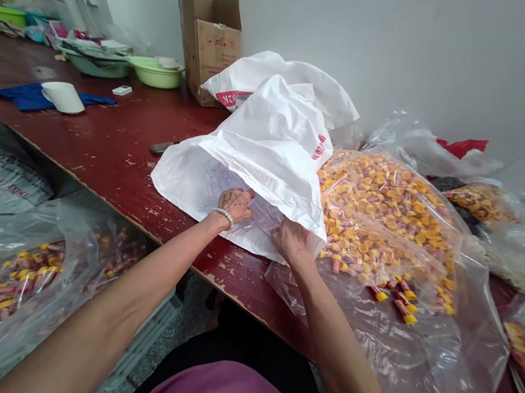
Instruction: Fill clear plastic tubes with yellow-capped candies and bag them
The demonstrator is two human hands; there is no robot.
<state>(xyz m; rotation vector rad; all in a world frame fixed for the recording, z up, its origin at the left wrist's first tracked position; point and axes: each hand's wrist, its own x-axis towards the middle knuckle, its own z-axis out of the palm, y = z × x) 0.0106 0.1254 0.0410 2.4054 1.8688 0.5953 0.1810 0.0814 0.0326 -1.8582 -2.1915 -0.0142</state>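
Observation:
A white woven sack (273, 137) with red print lies on the table, its mouth facing me. Clear plastic pieces (263, 215) show inside the opening. My left hand (235, 205), with a beaded bracelet at the wrist, is in the mouth with its fingers curled against the clear plastic. At the opening's right side, my right hand (290, 238) is closed, its fingertips partly hidden by the sack. What exactly either hand grips is hidden. Right of the sack spreads a big clear bag (392, 212) of small tubes with yellow caps.
Behind the sack stand an open cardboard box (215, 46) and another white sack (323, 85). Green basins (154, 74), a white cup (63, 98) on blue cloth and a phone (162, 148) lie leftward. Below the red table's edge (167, 244) sits a bag of capped tubes (23, 283).

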